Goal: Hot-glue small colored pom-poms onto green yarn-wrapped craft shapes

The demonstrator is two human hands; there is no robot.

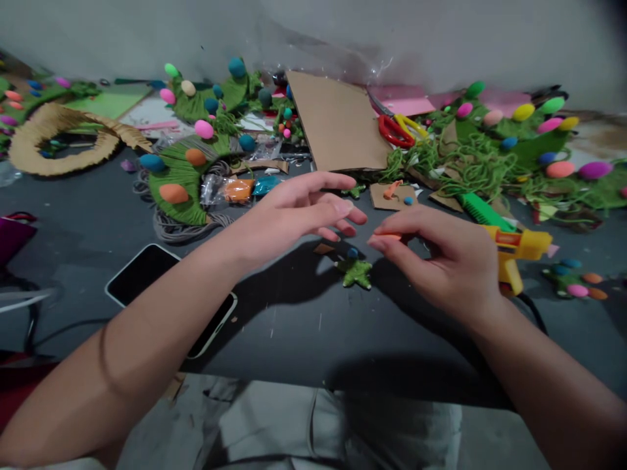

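My right hand (435, 254) pinches a small piece of orange clay (389, 236) between thumb and fingertips. Fingers apart and holding nothing, my left hand (308, 209) hovers over the middle of the table. Just below and between the hands lies a small green yarn star (356, 271) with a blue ball (353, 252) on its top point. Beyond my right fingertips is a little cardboard piece (379, 196) carrying a bit of orange clay and a blue ball. A yellow glue gun (522, 247) rests behind my right hand, which partly hides it.
A phone (147, 271) lies under my left forearm. Along the back are a cardboard sheet (337, 124), red-handled scissors (394, 132), green yarn (450, 156) and a green yarn-wrapped shape (179, 176) with coloured balls. A brown wrapped ring (63, 166) sits left; a small decorated star (568, 277) lies right.
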